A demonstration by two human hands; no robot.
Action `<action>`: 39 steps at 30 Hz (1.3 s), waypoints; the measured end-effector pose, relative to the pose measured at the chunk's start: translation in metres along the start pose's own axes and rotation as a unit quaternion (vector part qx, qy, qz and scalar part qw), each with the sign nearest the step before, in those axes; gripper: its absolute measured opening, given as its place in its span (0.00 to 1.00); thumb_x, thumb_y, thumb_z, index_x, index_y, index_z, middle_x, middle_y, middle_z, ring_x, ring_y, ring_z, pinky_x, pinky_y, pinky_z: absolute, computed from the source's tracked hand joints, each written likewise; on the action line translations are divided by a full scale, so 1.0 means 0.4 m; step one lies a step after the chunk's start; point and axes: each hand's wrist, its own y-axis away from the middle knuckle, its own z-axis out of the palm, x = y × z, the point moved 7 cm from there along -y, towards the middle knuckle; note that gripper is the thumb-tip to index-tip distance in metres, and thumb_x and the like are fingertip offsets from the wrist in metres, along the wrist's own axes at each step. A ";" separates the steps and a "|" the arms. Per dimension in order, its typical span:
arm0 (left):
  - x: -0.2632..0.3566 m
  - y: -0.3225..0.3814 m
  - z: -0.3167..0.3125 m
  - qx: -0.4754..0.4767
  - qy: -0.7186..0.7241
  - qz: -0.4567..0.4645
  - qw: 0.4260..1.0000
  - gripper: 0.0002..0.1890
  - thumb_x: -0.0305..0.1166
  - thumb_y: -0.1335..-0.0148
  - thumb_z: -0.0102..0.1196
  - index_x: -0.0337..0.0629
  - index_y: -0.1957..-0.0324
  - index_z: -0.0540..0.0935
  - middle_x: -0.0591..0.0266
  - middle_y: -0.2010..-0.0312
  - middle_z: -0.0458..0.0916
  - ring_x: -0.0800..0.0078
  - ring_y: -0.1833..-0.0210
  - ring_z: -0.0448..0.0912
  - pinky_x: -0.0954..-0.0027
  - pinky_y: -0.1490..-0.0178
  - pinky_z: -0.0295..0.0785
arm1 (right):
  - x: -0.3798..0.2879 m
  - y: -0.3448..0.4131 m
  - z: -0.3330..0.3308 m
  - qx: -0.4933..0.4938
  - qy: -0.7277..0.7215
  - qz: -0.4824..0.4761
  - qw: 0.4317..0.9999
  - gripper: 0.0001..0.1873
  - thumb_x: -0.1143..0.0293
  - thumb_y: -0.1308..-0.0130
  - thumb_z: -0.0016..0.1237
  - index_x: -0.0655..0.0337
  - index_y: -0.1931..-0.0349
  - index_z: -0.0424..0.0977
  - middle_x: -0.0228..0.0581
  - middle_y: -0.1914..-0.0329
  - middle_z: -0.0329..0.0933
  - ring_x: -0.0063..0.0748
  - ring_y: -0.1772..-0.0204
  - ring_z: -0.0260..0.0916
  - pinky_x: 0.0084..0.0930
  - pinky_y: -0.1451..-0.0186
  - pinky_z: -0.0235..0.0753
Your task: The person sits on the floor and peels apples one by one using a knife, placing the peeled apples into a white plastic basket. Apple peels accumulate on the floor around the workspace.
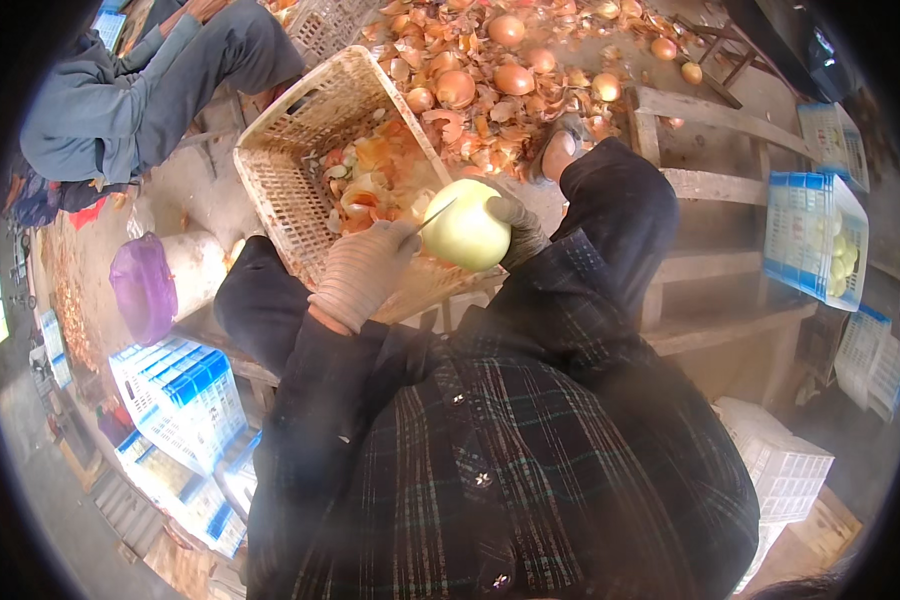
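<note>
My left hand, in a pale knit glove, grips a small knife whose thin blade lies against a large peeled onion. The handle is hidden inside the fist. From the other side, my gloved right hand holds that onion, pale green and smooth, its fingers partly behind it. Both hands are above the near edge of a dirty, cream plastic crate, which is tilted between my knees. Onion skins and scraps lie inside the crate.
Unpeeled onions lie among loose skins on the floor ahead. Another person sits at the upper left. A purple mesh bag and blue-and-white crates stand left. Wooden benches and a crate of peeled onions are right.
</note>
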 end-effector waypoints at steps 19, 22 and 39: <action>0.001 -0.015 0.071 0.003 0.546 -0.204 0.813 0.15 0.32 0.33 0.56 0.30 0.50 0.80 0.47 0.62 0.84 0.69 0.61 0.80 0.66 0.57 0.75 | 0.016 -0.003 -0.060 -0.013 0.067 0.001 0.998 0.38 0.53 0.47 0.62 0.66 0.39 0.68 0.46 0.46 0.77 0.40 0.46 0.77 0.35 0.42 0.76; 0.014 -0.041 0.032 0.067 0.408 -0.151 0.898 0.15 0.32 0.33 0.57 0.27 0.52 0.81 0.51 0.66 0.84 0.77 0.65 0.78 0.70 0.60 0.74 | 0.017 0.012 -0.053 0.025 0.064 0.014 0.998 0.40 0.51 0.46 0.62 0.67 0.38 0.67 0.46 0.45 0.76 0.40 0.45 0.76 0.35 0.41 0.76; -0.226 -0.101 0.097 0.157 0.781 -0.217 0.564 0.12 0.35 0.32 0.58 0.38 0.53 0.79 0.64 0.74 0.79 0.81 0.75 0.75 0.67 0.73 0.69 | 0.078 0.027 -0.052 0.056 -0.115 0.053 0.990 0.39 0.49 0.43 0.63 0.65 0.38 0.67 0.46 0.46 0.77 0.42 0.44 0.77 0.39 0.39 0.77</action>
